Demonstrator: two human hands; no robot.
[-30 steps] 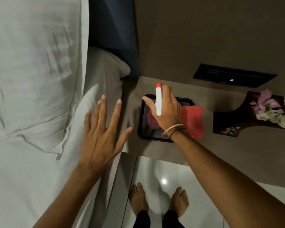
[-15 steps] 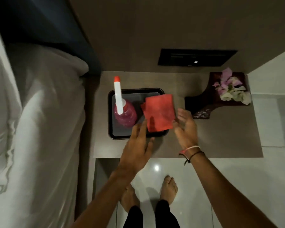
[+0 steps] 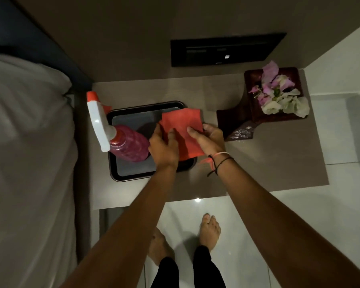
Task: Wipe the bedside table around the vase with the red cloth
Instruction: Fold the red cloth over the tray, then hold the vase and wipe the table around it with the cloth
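Red cloth [image 3: 185,129] is flat, lightly creased, over the tray's [image 3: 133,176] right edge, left of the vase [image 3: 256,104]. We see left hand [image 3: 163,146] and right hand [image 3: 209,140] both pinching it, fingers closed on the near edge. Spray bottle [image 3: 125,144] stands in the tray.

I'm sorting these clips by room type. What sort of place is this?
Most likely a bedroom, perhaps in a hotel. A bed with white bedding stands beside a low bedside table that holds a vase of flowers, and a dark switch panel is set in the wall above.
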